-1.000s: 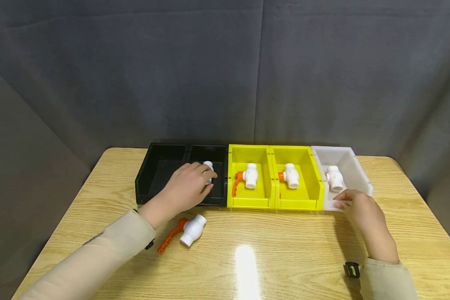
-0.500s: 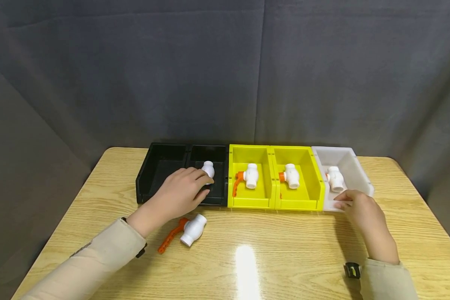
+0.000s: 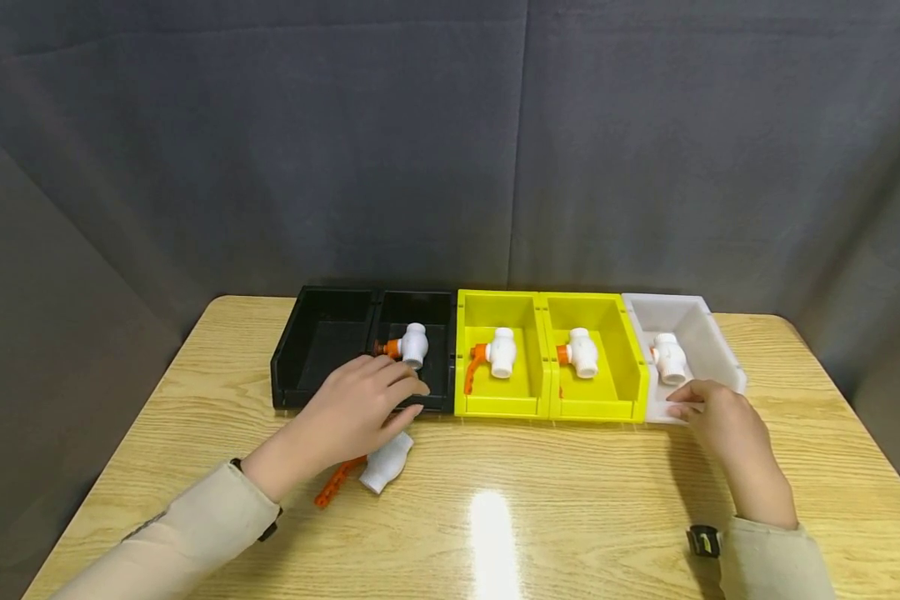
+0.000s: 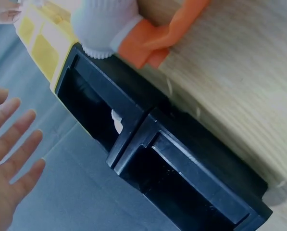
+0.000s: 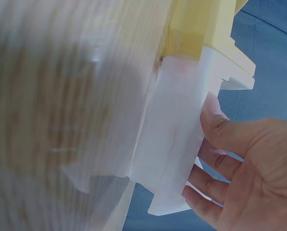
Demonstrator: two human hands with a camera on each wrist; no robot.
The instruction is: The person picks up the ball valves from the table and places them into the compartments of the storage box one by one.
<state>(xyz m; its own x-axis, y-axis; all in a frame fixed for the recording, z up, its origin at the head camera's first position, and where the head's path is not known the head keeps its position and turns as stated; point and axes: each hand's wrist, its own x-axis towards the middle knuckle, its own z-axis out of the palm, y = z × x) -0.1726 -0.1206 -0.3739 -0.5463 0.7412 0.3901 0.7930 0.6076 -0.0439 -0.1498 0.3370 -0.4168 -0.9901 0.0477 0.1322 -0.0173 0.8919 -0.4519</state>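
My left hand (image 3: 363, 404) hovers just in front of the black bins, fingers spread and holding nothing; the left wrist view shows its fingers (image 4: 23, 149) apart. Just beyond it, a white ball valve with an orange handle (image 3: 414, 346) lies in the right black bin (image 3: 417, 302). Another ball valve (image 3: 388, 462) lies on the table, partly covered by my left hand. At the far right, my right hand (image 3: 727, 425) grips the front wall of the white bin (image 5: 169, 125), thumb outside and fingers over the rim. A ball valve (image 3: 670, 358) lies inside that bin.
Two yellow bins (image 3: 502, 406) stand mid-row, each holding a ball valve (image 3: 503, 353) with an orange handle. The left black bin (image 3: 330, 333) ends the row. All stand on a wood-grain table (image 3: 570, 500) before a grey curtain (image 3: 450, 150).
My left hand has let go of the ball valve in the right black bin and drawn back toward me, uncovering its orange handle. My right hand has stayed at the white bin.
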